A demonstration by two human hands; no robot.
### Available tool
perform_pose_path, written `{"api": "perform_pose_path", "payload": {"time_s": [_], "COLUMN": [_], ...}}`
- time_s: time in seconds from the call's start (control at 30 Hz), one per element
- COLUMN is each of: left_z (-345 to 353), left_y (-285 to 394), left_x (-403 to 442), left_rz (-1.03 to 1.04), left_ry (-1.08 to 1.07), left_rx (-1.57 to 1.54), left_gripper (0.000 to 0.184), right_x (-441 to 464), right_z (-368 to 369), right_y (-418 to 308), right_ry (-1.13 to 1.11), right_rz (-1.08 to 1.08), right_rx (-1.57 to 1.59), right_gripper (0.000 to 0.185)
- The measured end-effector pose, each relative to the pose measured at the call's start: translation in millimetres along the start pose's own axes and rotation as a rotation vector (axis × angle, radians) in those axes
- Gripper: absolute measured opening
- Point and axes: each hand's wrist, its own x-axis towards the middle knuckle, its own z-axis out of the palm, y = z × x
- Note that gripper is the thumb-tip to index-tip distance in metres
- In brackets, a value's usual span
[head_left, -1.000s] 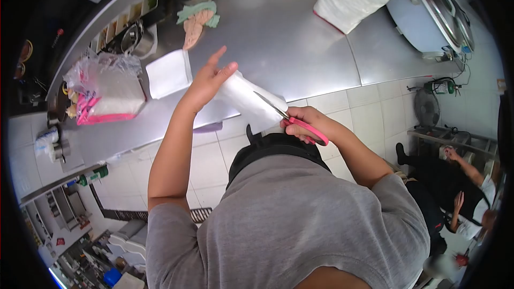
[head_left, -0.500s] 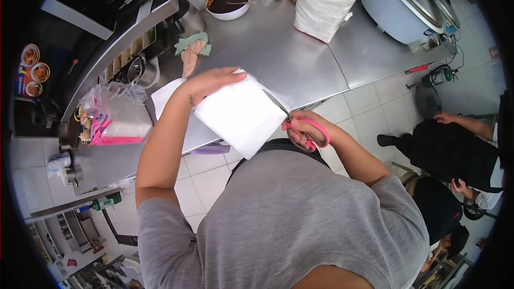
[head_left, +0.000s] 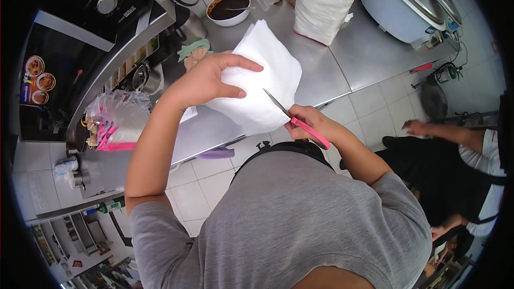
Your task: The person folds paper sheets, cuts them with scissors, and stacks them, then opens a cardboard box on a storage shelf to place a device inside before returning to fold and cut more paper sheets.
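Observation:
A stack of white sheets (head_left: 267,69) is held up over the counter's front edge. My left hand (head_left: 217,77) grips its left side, thumb and fingers apart across the top face. In my right hand (head_left: 308,120) are scissors with pink handles (head_left: 311,132). Their blades lie over the sheets' lower right part, pointing up and left. Behind my left wrist, another white piece shows only in part on the counter.
On the steel counter (head_left: 316,77) stand a bowl of dark sauce (head_left: 228,9), a tall bag of white items (head_left: 324,8), a large cooker (head_left: 399,13), cloths (head_left: 194,52) and a plastic bag (head_left: 120,120). Co-workers in black aprons (head_left: 447,176) are at the right.
The white sheets have been turned and raised, and now spread further up over the counter. My left hand has shifted onto their face. A co-worker's arm at the right has moved.

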Motion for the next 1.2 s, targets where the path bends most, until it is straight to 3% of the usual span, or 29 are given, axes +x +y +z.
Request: {"api": "perform_pose_path", "payload": {"time_s": [0.33,0.43,0.53,0.6,0.67,0.83,0.93,1.03,1.13,1.2], "left_z": [-14,-15,-17,-16,-14,-14,-20,-21,-20,-19], "left_y": [6,5,4,7,8,14,17,17,15,14], "left_x": [-14,-18,-20,-22,-23,-28,-33,-36,-36,-35], "left_rz": [-0.042,-0.031,-0.064,-0.033,-0.007,-0.005,-0.003,-0.019,-0.046,-0.019], "left_ry": [0.045,0.057,0.057,0.037,0.033,0.106,0.122,0.137,0.134,0.095], "left_rx": [0.025,0.017,-0.009,-0.01,0.013,0.192,0.078,0.076,0.055,0.067], "left_gripper": [0.054,0.054,0.054,0.054,0.055,0.057,0.057,0.058,0.059,0.059], "right_x": [11,15,21,31,37,31,29,32,32,39], "right_z": [14,14,11,18,24,21,20,24,18,20], "right_y": [-3,-12,-17,-1,-1,-27,-36,-29,-42,-24], "right_ry": [0.035,0.077,0.024,0.023,0.008,-0.026,0.04,0.106,0.012,-0.012], "right_rz": [0.08,0.091,0.137,-0.113,-0.214,0.054,0.234,0.118,0.208,-0.061], "right_rx": [0.27,0.028,0.108,0.202,0.27,0.318,0.184,0.114,0.155,0.115], "right_gripper": [0.065,0.065,0.066,0.066,0.066,0.062,0.057,0.049,0.054,0.06]}}
